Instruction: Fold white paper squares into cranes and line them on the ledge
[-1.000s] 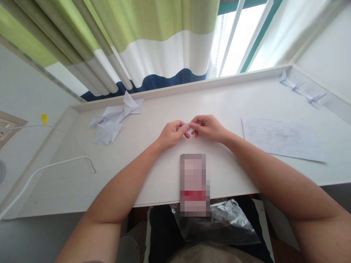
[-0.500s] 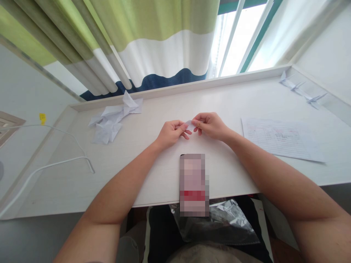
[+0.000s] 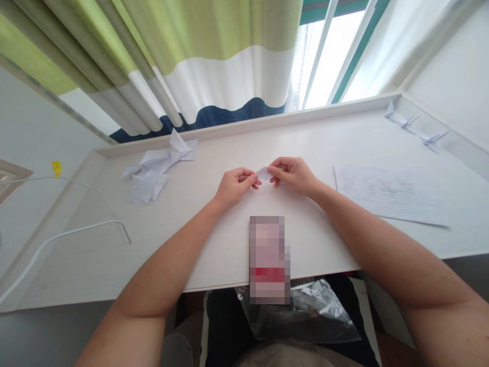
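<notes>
Between my two hands, above the middle of the white desk (image 3: pixel 214 244), is a small folded piece of white paper (image 3: pixel 263 174). My left hand (image 3: pixel 237 186) pinches its left end between thumb and fingers. At the other end, my right hand (image 3: pixel 293 174) grips it the same way, thumb on the near side. My fingers cover both ends of the paper, so its full shape is hidden. Below my hands lies a phone-shaped thing (image 3: pixel 268 255) with a pixelated face, reaching over the desk's front edge.
Crumpled, folded papers (image 3: pixel 153 168) lie at the back left. To the right are written sheets (image 3: pixel 385 193), with pointed folded paper pieces (image 3: pixel 407 122) in the back right corner. A white cable (image 3: pixel 76 228) crosses the left side. Clear plastic (image 3: pixel 324 311) rests on my lap.
My left hand has shifted slightly left, so a little more of the folded paper shows between my fingers. The whole view has moved slightly; other things lie as before.
</notes>
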`<action>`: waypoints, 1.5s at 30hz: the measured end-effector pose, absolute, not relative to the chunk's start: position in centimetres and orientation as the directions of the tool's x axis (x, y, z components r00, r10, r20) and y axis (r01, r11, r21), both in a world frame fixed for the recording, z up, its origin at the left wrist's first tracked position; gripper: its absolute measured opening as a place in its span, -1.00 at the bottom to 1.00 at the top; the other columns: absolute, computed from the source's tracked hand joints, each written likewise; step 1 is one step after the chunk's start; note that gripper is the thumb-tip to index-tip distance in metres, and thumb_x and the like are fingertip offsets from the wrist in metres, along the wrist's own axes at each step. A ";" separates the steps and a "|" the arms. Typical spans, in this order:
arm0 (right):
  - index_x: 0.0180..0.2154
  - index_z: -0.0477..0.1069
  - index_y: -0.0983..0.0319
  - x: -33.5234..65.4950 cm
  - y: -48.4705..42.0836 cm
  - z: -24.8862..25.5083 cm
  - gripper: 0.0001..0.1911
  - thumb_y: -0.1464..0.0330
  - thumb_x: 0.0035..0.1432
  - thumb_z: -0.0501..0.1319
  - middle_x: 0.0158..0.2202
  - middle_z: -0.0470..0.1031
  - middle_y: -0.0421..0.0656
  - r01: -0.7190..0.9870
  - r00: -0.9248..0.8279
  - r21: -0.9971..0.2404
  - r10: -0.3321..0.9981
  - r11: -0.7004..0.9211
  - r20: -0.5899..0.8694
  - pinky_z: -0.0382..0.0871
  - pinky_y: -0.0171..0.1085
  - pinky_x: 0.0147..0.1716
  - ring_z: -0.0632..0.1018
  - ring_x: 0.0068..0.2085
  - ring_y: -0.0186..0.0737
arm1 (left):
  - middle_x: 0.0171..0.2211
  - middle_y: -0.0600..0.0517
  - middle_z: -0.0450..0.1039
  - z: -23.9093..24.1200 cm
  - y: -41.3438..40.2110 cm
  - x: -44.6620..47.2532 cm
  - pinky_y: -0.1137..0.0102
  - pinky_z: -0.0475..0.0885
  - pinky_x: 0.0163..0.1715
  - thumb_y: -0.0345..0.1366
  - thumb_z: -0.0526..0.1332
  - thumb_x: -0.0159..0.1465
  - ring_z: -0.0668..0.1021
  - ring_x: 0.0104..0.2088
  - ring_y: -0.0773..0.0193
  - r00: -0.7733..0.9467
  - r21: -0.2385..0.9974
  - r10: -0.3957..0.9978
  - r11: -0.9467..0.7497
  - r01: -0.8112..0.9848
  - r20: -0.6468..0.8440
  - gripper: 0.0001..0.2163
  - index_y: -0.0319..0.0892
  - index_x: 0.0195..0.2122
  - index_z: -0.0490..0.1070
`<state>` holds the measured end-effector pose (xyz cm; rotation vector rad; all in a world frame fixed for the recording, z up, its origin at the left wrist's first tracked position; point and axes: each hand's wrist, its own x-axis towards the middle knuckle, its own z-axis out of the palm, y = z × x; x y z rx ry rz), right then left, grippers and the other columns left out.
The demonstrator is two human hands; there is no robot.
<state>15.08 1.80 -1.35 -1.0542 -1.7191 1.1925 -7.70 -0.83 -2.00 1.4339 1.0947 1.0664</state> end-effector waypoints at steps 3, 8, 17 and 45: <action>-0.29 0.58 0.21 15.1 1.9 -1.3 -0.58 -0.04 0.26 0.39 -0.46 0.61 -0.15 0.219 -0.356 -0.947 0.923 0.234 0.146 0.44 -0.19 -0.33 0.60 -0.39 -0.21 | -0.34 -0.04 0.71 -2.0 -0.8 -7.8 0.31 0.53 -0.18 -0.01 0.46 0.30 0.68 -0.33 0.25 0.200 0.983 0.977 -0.107 0.148 0.076 -0.68 -0.18 -0.26 0.57; -0.34 0.60 0.19 15.2 2.1 -1.2 -0.58 -0.04 0.24 0.37 -0.34 0.66 -0.14 0.287 -0.337 -0.907 0.919 0.308 0.206 0.40 -0.19 -0.28 0.54 -0.32 -0.21 | -0.29 0.01 0.68 -2.1 -0.6 -7.9 0.38 0.45 -0.29 -0.09 0.46 0.28 0.59 -0.36 0.32 0.146 0.963 0.981 -0.161 0.216 0.131 -0.75 -0.17 -0.21 0.62; -0.30 0.65 0.19 15.3 1.9 -1.5 -0.52 -0.11 0.20 0.41 -0.41 0.59 -0.18 0.308 -0.373 -0.924 0.922 0.226 0.101 0.26 -0.21 -0.38 0.42 -0.41 -0.28 | -0.27 -0.01 0.67 -2.4 -0.4 -7.9 0.37 0.50 -0.18 -0.23 0.46 0.27 0.62 -0.27 0.29 0.136 0.965 0.980 -0.171 0.200 0.145 -0.79 -0.18 -0.11 0.65; -0.18 0.72 0.09 15.1 2.7 -2.5 -0.77 0.14 0.39 0.33 -0.08 0.68 -0.03 0.626 -0.521 -0.521 0.808 0.580 0.274 0.30 0.10 0.19 0.57 0.02 0.10 | 0.08 -0.11 0.68 -1.7 -0.1 -9.8 0.09 0.45 0.12 -0.26 0.20 0.48 0.61 0.10 0.02 0.677 0.296 0.670 -0.742 0.602 0.304 -0.71 -0.02 0.11 0.67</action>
